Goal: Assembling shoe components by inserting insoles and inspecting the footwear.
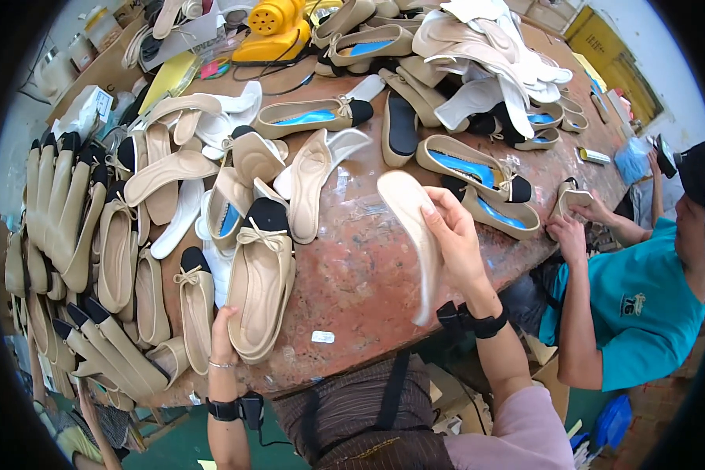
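Observation:
My right hand point(456, 243) grips a long beige insole point(412, 223) and holds it upright above the reddish worn table point(360, 266). My left hand point(222, 335) holds the heel end of a beige flat shoe point(260, 274) with a black toe cap and a small bow, which lies on the table near its front edge. Both wrists carry black bands. More beige flats point(192, 309) lie just left of the held shoe.
Several beige flats and loose insoles point(486, 55) cover the table, some with blue linings point(468, 168). A yellow machine point(276, 27) stands at the back. A person in a teal shirt point(642, 305) sits at the right, handling a shoe point(570, 200).

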Motion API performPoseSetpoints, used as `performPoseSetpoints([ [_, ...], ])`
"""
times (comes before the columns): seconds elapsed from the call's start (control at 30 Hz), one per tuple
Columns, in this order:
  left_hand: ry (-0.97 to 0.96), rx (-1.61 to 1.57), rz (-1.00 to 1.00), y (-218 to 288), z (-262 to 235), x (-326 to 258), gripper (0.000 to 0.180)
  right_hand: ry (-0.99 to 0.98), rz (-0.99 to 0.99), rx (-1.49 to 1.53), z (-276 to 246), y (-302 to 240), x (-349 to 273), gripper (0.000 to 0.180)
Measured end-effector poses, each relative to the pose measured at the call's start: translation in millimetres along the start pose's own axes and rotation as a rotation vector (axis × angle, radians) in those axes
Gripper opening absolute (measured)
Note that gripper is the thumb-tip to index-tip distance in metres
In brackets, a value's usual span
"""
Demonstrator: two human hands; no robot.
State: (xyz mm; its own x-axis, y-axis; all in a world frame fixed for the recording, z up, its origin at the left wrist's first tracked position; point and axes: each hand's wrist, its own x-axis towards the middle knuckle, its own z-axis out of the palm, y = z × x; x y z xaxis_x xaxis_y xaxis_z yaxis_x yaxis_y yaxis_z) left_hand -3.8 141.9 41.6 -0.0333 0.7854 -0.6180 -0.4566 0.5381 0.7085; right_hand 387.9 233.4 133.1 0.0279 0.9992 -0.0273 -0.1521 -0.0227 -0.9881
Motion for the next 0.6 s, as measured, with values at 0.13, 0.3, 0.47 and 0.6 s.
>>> performPoseSetpoints([
  [0.13, 0.076, 0.12, 0.035, 1.3, 6.2, -0.2, 0.052, -0.056, -0.097, -0.302, -8.4, -7.4, 21.1, 0.055],
  [0.3, 0.215, 0.598, 0.573, -20.4, 32.4, -50.7, 0.074, -0.101, -0.107, -0.891, 31.6, -28.6, 101.9, 0.052],
  [0.47, 0.386, 1.207, 0.875, -53.4, 53.8, -82.6, 0.095, -0.097, -0.408, -1.33, 73.8, 26.0, 202.6, 0.029],
  [0.6, 0.459, 1.146, 0.918, -55.7, 35.4, -59.0, 0.073, -0.156, -0.468, -1.614, 92.2, 69.9, 256.5, 0.023],
])
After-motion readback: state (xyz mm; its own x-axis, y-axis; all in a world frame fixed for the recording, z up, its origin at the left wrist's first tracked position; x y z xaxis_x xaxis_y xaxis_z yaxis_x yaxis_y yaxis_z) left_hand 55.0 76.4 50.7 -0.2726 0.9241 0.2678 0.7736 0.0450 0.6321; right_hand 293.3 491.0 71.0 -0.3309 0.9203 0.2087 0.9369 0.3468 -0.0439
